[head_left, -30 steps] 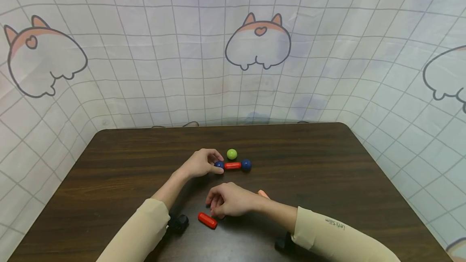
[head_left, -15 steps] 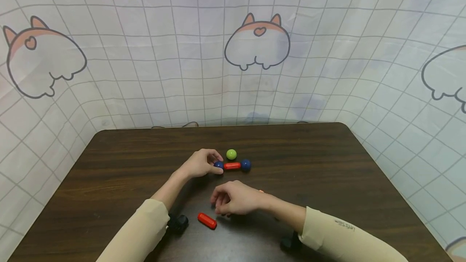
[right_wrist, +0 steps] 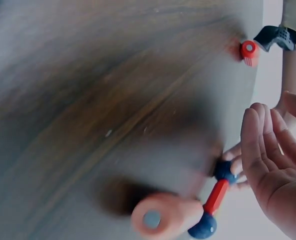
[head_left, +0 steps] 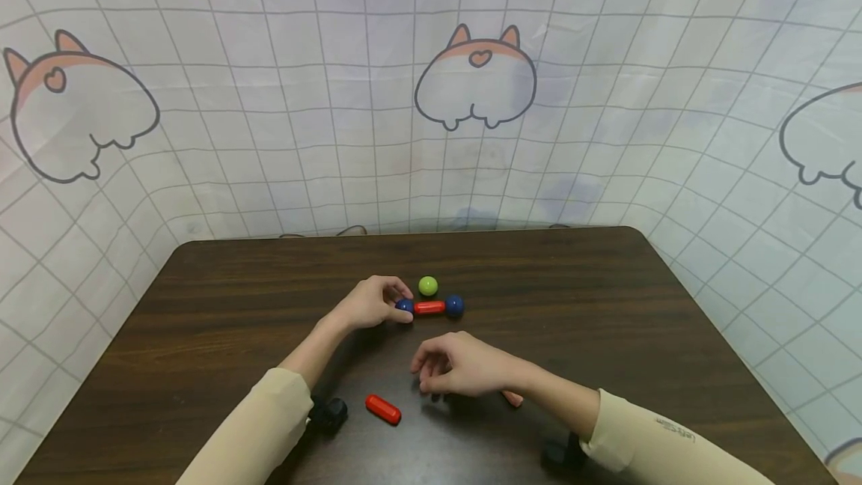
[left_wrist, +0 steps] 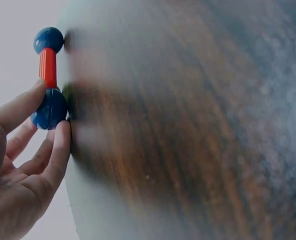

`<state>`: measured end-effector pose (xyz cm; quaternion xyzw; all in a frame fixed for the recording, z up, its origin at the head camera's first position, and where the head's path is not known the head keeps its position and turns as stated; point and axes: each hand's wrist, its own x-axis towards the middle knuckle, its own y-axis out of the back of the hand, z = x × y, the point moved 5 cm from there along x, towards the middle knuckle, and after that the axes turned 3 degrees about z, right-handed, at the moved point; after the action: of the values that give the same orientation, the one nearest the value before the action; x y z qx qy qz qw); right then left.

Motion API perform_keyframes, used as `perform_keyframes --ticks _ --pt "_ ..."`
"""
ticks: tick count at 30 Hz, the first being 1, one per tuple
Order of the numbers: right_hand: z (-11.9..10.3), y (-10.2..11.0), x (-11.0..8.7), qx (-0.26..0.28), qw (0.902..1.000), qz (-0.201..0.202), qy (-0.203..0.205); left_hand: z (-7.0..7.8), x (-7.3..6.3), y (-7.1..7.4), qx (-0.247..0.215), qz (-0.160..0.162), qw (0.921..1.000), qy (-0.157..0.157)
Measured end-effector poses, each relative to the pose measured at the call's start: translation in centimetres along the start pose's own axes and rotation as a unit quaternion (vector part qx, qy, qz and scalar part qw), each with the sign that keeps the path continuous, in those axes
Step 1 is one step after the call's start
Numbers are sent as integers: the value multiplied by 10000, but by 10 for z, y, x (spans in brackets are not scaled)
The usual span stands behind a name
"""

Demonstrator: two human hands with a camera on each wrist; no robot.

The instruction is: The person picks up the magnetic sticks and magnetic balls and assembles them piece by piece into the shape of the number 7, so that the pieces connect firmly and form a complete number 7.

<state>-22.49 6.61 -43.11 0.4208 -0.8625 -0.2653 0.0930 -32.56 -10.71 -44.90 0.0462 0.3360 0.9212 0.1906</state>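
Observation:
My left hand (head_left: 370, 302) pinches a blue ball (head_left: 404, 306) between thumb and fingers. This ball sits at the left end of a red rod (head_left: 429, 307), and a second blue ball (head_left: 454, 305) caps the other end, like a small dumbbell. Nearer the body, my right hand (head_left: 465, 365) hovers low over the table, fingers loosely bent and holding nothing. Partly hidden under its wrist lies an orange rod (head_left: 512, 398); in the right wrist view the orange rod (right_wrist: 163, 217) shows a grey disc in its end. A loose red rod (head_left: 383, 409) lies to the left of this hand.
Just behind the dumbbell shape rests a green ball (head_left: 428, 287). The dark wooden table (head_left: 572, 283) backs onto a white grid-patterned curtain (head_left: 377, 96). Black wrist devices sit under both forearms, such as the left one (head_left: 330, 414).
My right hand has drawn away to the right from the loose red rod, and the orange rod now shows on the near side of its wrist. My left hand stays on the blue ball.

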Motion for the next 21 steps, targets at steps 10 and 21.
perform_keyframes --ticks 10,21 --pt "8 22 -24 -33 9992 397 -44 -2 0 0 16 -1 10000 32" --pt "25 47 -48 -106 9952 902 -357 -3 1 0 -67 -31 10000 -23"
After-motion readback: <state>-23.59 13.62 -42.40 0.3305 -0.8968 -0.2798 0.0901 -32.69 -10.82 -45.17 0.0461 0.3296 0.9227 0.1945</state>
